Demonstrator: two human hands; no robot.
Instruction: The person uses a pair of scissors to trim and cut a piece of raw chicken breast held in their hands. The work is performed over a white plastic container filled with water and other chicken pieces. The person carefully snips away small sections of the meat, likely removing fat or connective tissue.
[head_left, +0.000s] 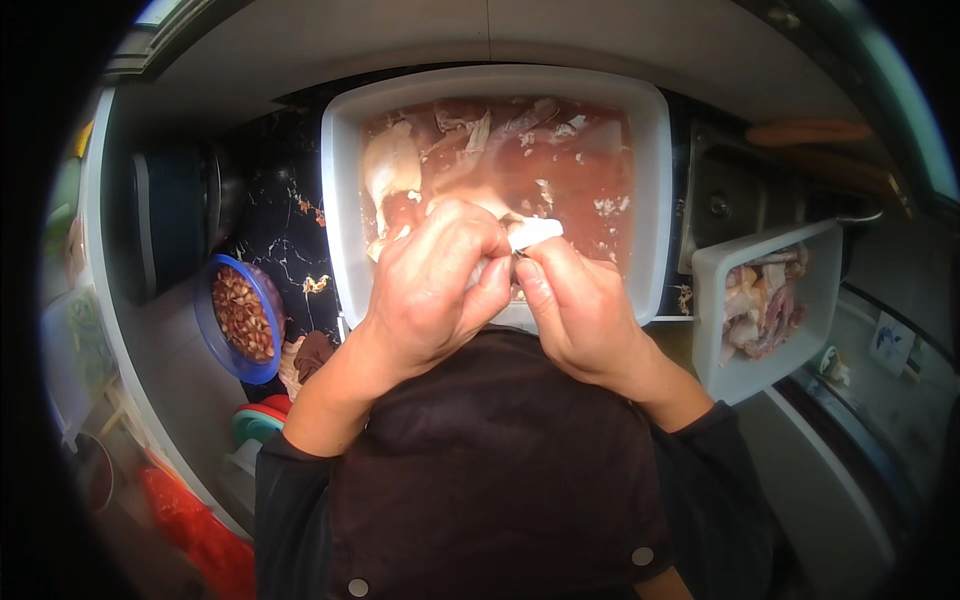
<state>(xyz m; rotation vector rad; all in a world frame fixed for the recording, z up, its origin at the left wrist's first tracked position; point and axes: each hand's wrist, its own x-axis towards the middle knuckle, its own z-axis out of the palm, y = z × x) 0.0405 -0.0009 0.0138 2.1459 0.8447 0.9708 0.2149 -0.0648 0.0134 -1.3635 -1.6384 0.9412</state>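
My left hand (439, 281) and my right hand (577, 304) come together over the near side of a large white plastic tub (652, 187). Between them they pinch a pale, wet piece of poultry (536, 232), its white end sticking out above my fingers. Something small and dark shows between the fingertips, too hidden to name. Cloudy reddish water (555, 165) fills the tub, with scraps of white fat afloat. Another pale piece of poultry (394, 161) lies at the tub's left side, partly under water.
To the right, a smaller white tub (829, 300) holds raw meat pieces (769, 300) beside a metal sink (720, 206). A blue plastic bowl (274, 352) of peeled-looking reddish shallots or garlic (244, 311) stands left on the black marbled counter (289, 225). A red plastic bag (195, 532) lies lower left.
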